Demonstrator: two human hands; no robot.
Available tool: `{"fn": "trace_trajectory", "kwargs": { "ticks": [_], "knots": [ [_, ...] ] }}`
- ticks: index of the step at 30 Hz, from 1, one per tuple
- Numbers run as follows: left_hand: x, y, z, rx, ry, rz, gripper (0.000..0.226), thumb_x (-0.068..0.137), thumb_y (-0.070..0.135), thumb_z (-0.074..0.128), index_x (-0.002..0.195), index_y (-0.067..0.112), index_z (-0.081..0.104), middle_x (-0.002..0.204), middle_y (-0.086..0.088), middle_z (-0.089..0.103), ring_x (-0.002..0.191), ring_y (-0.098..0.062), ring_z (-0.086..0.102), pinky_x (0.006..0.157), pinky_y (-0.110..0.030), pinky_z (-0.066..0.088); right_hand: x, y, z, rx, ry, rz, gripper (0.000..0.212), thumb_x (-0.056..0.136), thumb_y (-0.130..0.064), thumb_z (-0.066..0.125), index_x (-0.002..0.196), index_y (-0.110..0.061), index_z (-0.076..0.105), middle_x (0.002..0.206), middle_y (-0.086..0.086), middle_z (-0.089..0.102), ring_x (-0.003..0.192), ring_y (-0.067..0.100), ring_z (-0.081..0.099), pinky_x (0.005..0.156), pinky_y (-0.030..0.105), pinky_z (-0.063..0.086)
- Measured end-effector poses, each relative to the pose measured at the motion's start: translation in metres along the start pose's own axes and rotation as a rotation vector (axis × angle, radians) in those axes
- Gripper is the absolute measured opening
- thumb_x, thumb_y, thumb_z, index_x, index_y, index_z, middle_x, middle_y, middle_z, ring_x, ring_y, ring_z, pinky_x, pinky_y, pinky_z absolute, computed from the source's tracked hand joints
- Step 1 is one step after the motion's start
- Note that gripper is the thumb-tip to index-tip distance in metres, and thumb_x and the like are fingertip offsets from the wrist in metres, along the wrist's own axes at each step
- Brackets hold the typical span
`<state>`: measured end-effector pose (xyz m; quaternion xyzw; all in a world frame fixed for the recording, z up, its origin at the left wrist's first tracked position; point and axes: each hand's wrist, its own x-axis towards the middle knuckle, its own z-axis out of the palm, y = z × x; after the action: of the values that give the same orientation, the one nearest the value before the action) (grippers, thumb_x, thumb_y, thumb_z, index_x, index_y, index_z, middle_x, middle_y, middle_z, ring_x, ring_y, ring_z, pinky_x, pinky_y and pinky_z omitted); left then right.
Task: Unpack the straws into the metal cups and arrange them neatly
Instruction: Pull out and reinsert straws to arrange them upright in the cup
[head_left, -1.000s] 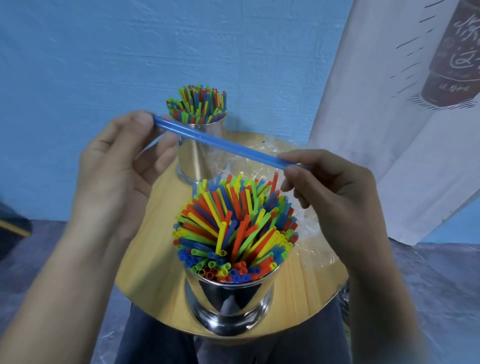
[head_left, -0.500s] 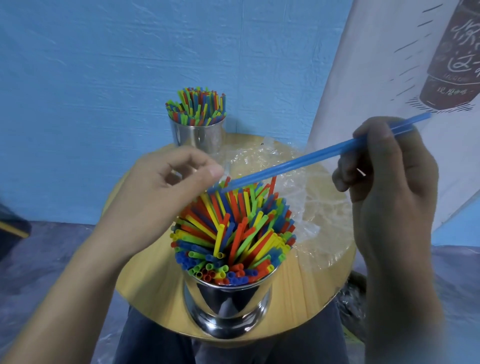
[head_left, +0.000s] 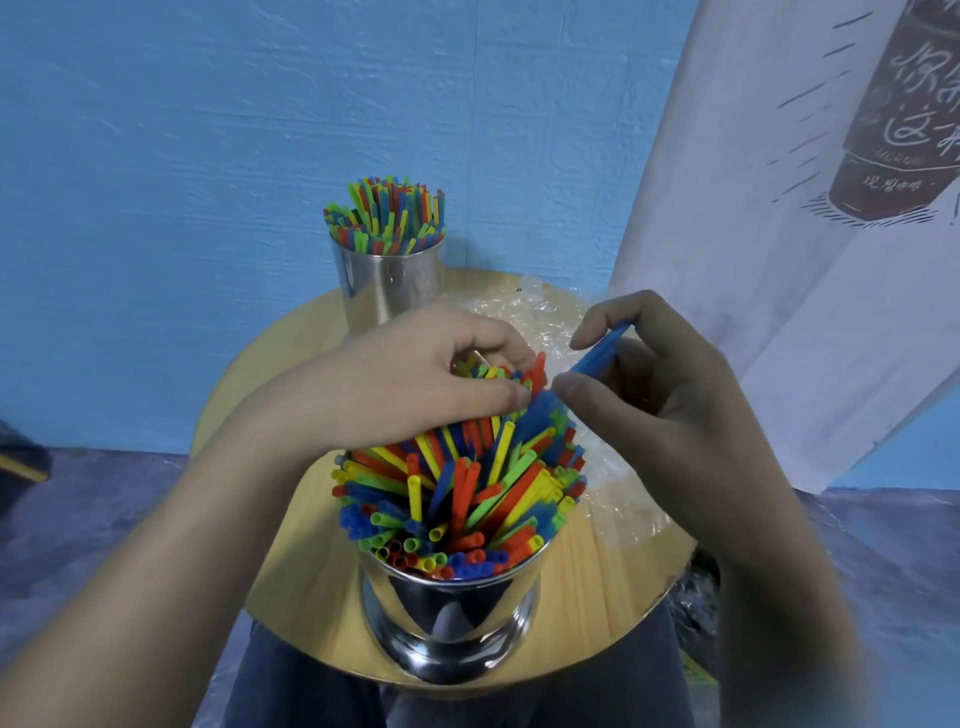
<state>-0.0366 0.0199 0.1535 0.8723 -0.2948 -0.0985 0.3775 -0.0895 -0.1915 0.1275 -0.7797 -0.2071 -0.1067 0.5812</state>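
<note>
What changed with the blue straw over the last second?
The right hand swung the blue plastic straw from level to steep and lowered its tip into the multicoloured straws of the near metal cup. The left hand released it, gripping those straws. The cup stayed put.

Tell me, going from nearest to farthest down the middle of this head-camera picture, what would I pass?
The near metal cup full of straws → left hand over its far straws → far metal cup, also filled → blue wall.
</note>
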Motion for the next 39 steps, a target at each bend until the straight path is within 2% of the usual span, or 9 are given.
{"fn": "trace_trajectory", "kwargs": {
  "ticks": [2,7,11,14,19,22,26,32,39],
  "knots": [
    [0.003,0.000,0.000,0.000,0.001,0.014,0.008,0.095,0.028,0.070,0.102,0.028,0.075,0.096,0.015,0.075,0.089,0.000,0.070,0.082,-0.024,0.055,0.000,0.000,0.000,-0.019,-0.005,-0.023,0.003,0.103,-0.022,0.060,0.103,-0.022,0.063,0.063,0.002,0.045,0.057,0.012,0.040,0.054,0.025,0.036],
    [0.006,-0.001,-0.001,0.010,0.011,0.036,0.002,0.092,0.028,0.074,0.092,0.029,0.075,0.089,0.011,0.073,0.085,-0.004,0.067,0.077,-0.020,0.052,0.000,-0.001,0.000,0.011,0.019,-0.029,0.032,0.107,-0.025,0.040,0.097,-0.022,0.070,0.073,0.003,0.057,0.062,0.011,0.049,0.058,0.021,0.042],
    [0.006,-0.003,-0.002,-0.041,0.079,0.085,0.004,0.091,0.025,0.075,0.089,0.029,0.074,0.087,0.005,0.071,0.082,-0.005,0.066,0.077,-0.019,0.050,0.000,0.002,0.000,-0.025,0.039,-0.032,0.017,0.100,-0.021,0.055,0.095,-0.026,0.071,0.074,0.000,0.062,0.063,0.014,0.051,0.057,0.023,0.040],
    [0.004,-0.001,-0.006,-0.139,0.146,0.145,0.002,0.090,0.027,0.075,0.090,0.027,0.072,0.082,0.003,0.066,0.078,-0.005,0.063,0.077,-0.018,0.050,-0.001,0.005,0.002,0.029,0.038,-0.014,0.006,0.096,-0.016,0.069,0.093,-0.021,0.066,0.077,0.008,0.064,0.071,0.040,0.052,0.058,0.042,0.044],
    [0.000,0.003,-0.015,-0.277,0.304,0.264,0.015,0.087,0.033,0.072,0.093,0.019,0.071,0.093,-0.025,0.067,0.078,-0.033,0.063,0.074,-0.042,0.052,0.000,0.010,0.005,-0.039,-0.054,0.041,0.008,0.093,-0.024,0.076,0.086,-0.025,0.073,0.076,0.003,0.067,0.065,0.034,0.052,0.058,0.042,0.045],
    [0.000,0.001,-0.015,-0.352,0.393,0.276,0.008,0.089,0.024,0.073,0.095,0.019,0.070,0.092,-0.024,0.069,0.077,-0.017,0.067,0.072,-0.038,0.054,0.000,0.013,0.006,-0.086,-0.060,0.051,0.014,0.093,-0.041,0.071,0.087,-0.029,0.075,0.080,0.005,0.070,0.071,0.037,0.062,0.063,0.053,0.052],
    [0.002,-0.004,-0.009,-0.410,0.458,0.267,0.012,0.087,0.020,0.076,0.097,0.025,0.073,0.080,0.001,0.069,0.088,-0.036,0.071,0.072,-0.035,0.057,0.002,0.010,0.008,-0.044,0.011,0.021,0.010,0.095,-0.034,0.071,0.088,-0.028,0.075,0.082,0.006,0.069,0.071,0.042,0.057,0.063,0.054,0.049],
    [0.002,-0.003,0.002,-0.365,0.433,0.258,0.009,0.085,0.015,0.077,0.091,0.021,0.073,0.071,0.012,0.067,0.067,-0.010,0.065,0.067,-0.024,0.055,0.006,0.007,0.012,-0.070,0.072,-0.021,0.006,0.095,-0.025,0.071,0.092,-0.027,0.075,0.084,0.003,0.069,0.068,0.035,0.054,0.063,0.049,0.048],
    [-0.001,0.004,0.002,-0.313,0.455,0.287,0.014,0.089,0.015,0.077,0.094,0.027,0.073,0.081,0.001,0.067,0.079,-0.003,0.065,0.074,-0.019,0.051,0.008,0.011,0.016,-0.126,0.098,-0.012,0.007,0.095,-0.030,0.070,0.092,-0.029,0.075,0.085,-0.002,0.069,0.062,0.009,0.050,0.061,0.036,0.049]
  ]
}}
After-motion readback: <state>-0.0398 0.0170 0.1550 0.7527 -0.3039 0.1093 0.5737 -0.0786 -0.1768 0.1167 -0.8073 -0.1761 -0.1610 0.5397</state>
